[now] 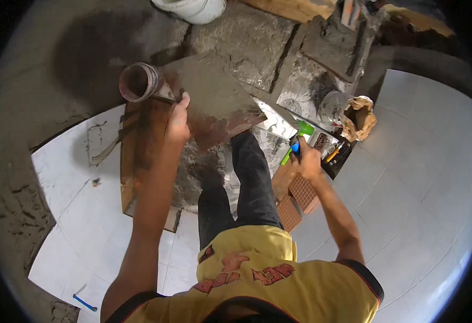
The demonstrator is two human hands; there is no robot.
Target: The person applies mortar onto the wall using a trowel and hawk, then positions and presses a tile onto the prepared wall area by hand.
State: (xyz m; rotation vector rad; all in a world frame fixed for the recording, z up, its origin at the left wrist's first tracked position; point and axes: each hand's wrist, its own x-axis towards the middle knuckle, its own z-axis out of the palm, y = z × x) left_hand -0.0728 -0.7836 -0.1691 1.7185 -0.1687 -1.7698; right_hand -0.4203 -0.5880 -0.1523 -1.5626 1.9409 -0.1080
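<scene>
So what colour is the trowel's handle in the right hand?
Green and blue handle, gripped by the right hand; head view.

Both arms reach forward, spread apart. The left hand (177, 119) grips the near edge of the mortar-covered tile (214, 99), fingers curled over it. The right hand (307, 160), right of the tile, is fisted around a trowel handle (295, 148).

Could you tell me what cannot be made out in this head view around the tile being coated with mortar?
- Trowel: its handle is hidden inside the right hand.
- Tile: its face is covered by mortar, and its near edge is partly under the left hand.
- White bucket: cut off by the top edge.
</scene>
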